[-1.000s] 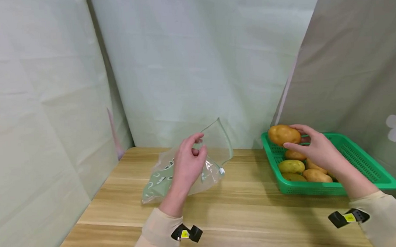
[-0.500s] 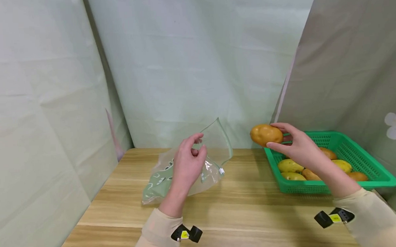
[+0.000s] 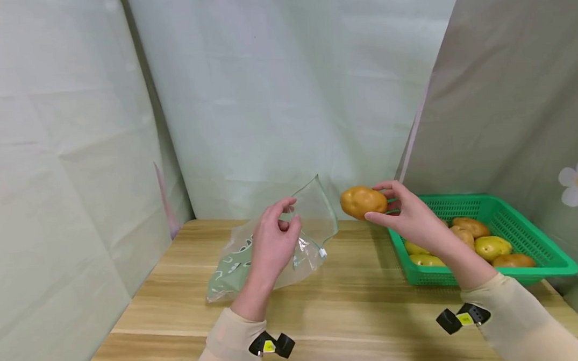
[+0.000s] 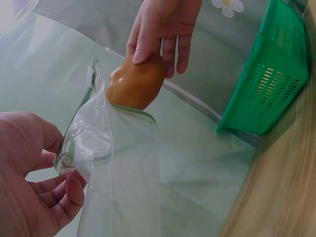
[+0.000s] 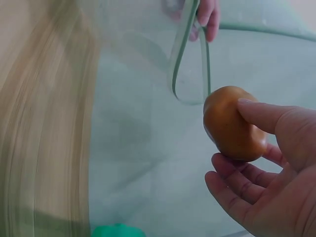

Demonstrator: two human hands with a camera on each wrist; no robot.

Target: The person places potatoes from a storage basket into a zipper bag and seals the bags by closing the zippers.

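- Wooden table [image 3: 352, 307]: fills the lower half of the head view. Its near edge is cut off at the bottom of the frame, and both wrist views smear the wood into streaks.
- Green basket [image 3: 539, 245]: centre right of the head view, on the table. It appears a little lower right than a second ago, likely from head movement. Several potatoes [image 3: 490, 244] lie inside; the count is uncertain, as the right forearm covers part of them.
- Clear zip bag [image 3: 272, 251]: centre of the head view, lower end on the table, mouth raised and facing right, unchanged over the last second. The film is transparent, so its far wall and edges are hard to trace. A green printed panel shows at its lower left.
- Left hand [image 3: 272, 240]: fingers curled, pinching the bag's upper rim and holding the mouth open. Position unchanged.
- Right hand [image 3: 412, 218]: grips one potato with fingers and thumb wrapped round it. It has travelled left from above the basket rim to centre frame.
- Held potato [image 3: 363, 201]: now in the air just beside the bag mouth, clear of the basket. In my judgement the transfer is nearly at the opening; the left wrist view places the potato right at the rim [image 4: 131, 106], though whether it touches cannot be told.
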